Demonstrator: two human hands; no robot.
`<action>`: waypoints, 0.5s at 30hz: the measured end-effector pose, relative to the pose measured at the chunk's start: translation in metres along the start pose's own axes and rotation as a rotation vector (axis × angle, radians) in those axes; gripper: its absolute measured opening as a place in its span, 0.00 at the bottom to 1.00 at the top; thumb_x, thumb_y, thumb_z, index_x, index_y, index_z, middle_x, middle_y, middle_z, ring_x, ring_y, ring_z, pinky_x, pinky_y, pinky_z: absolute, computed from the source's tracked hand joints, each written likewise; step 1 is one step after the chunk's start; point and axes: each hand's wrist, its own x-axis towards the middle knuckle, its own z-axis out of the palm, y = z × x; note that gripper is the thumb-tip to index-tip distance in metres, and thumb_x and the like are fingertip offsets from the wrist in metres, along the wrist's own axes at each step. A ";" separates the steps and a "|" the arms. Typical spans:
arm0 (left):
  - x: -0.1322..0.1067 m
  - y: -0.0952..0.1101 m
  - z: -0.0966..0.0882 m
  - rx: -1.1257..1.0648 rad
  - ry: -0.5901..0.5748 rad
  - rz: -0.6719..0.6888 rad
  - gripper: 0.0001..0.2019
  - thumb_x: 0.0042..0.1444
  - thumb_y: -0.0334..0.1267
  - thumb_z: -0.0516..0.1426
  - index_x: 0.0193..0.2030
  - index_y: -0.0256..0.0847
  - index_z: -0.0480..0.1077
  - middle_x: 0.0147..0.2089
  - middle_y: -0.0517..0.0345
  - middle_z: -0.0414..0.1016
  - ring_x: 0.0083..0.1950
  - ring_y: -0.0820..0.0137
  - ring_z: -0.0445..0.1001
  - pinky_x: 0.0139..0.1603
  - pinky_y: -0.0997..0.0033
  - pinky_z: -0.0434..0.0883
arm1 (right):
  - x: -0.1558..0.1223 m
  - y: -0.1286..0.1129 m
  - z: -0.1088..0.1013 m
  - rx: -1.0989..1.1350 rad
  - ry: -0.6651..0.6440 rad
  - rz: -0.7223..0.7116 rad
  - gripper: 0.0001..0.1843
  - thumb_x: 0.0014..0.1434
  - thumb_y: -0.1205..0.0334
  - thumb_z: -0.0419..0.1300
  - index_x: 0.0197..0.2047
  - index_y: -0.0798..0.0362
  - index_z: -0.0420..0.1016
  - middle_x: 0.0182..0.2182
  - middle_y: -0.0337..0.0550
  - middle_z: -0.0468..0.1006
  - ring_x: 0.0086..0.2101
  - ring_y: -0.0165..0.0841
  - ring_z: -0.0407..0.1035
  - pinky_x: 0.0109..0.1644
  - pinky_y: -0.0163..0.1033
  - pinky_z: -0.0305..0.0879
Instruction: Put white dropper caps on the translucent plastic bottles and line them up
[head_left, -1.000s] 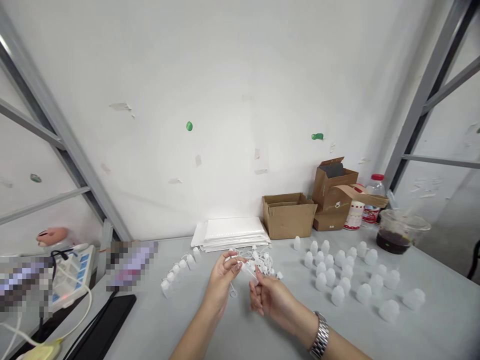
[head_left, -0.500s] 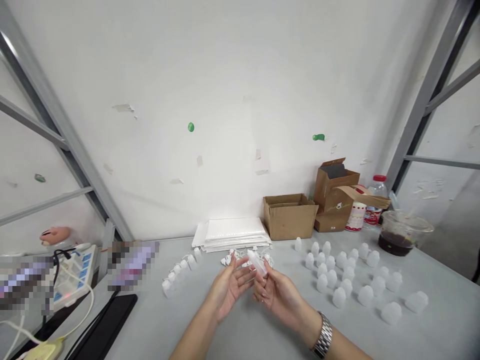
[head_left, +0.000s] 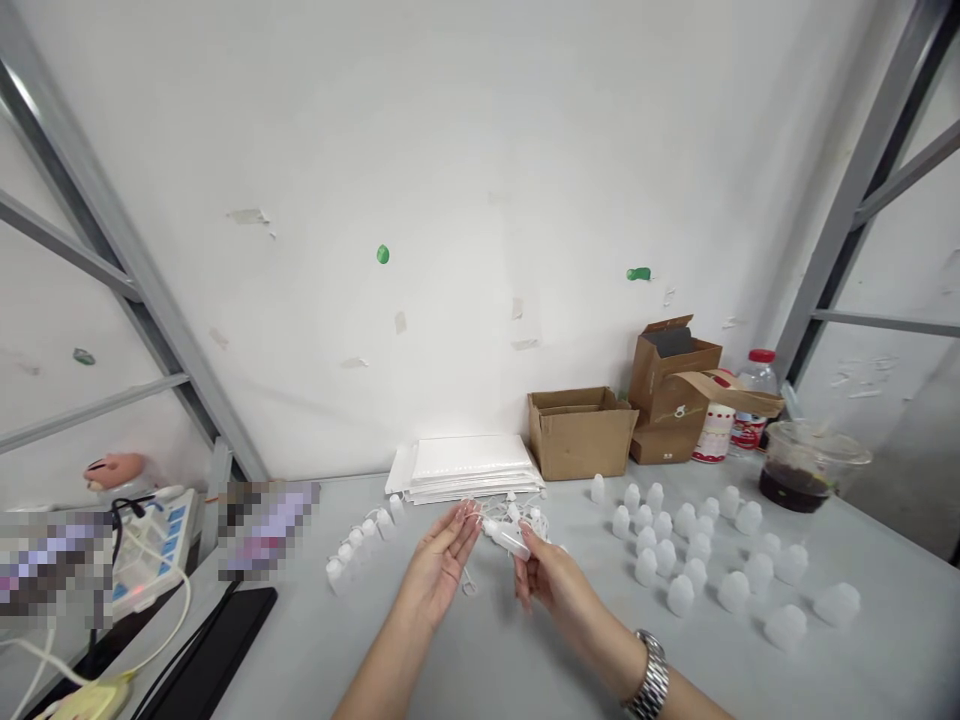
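My right hand (head_left: 551,570) pinches a small translucent white tube (head_left: 510,540) between thumb and fingers, above the grey table. At the tube's left end is a white cap with a thin white cord (head_left: 481,516). The fingertips of my left hand (head_left: 442,560) close on that cord, left of the tube. Behind and below the hands lies a tangle of white cord with small white sockets (head_left: 535,515). A thin loop (head_left: 469,588) hangs between my hands. To the left, several white-capped pieces (head_left: 354,538) stand in a slanting row.
Several frosted white covers (head_left: 698,546) stand spread over the right side. A stack of white padded envelopes (head_left: 469,468), a cardboard box (head_left: 581,445) and a brown paper bag (head_left: 664,425) sit by the wall. A bowl of dark liquid (head_left: 799,485) is far right; a power strip (head_left: 154,560) is left.
The tube has tilted flatter and moved slightly lower. My left hand has drawn a little to the left, its fingers now on the cord, and the thin loop has come into view.
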 end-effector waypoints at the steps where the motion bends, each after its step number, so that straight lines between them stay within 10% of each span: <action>1: 0.000 0.000 0.000 -0.003 0.008 0.011 0.08 0.50 0.21 0.55 0.33 0.32 0.72 0.36 0.48 0.79 0.36 0.70 0.77 0.43 0.73 0.73 | 0.001 0.002 0.000 -0.038 0.015 -0.003 0.29 0.49 0.37 0.52 0.14 0.54 0.63 0.09 0.35 0.63 0.12 0.25 0.57 0.20 0.32 0.53; 15: -0.005 0.001 0.005 0.227 -0.167 0.174 0.13 0.32 0.37 0.67 0.26 0.33 0.74 0.28 0.51 0.79 0.37 0.66 0.77 0.49 0.69 0.68 | -0.007 -0.007 0.002 -0.277 0.060 -0.152 0.31 0.50 0.33 0.46 0.14 0.53 0.59 0.10 0.34 0.60 0.14 0.25 0.56 0.23 0.34 0.54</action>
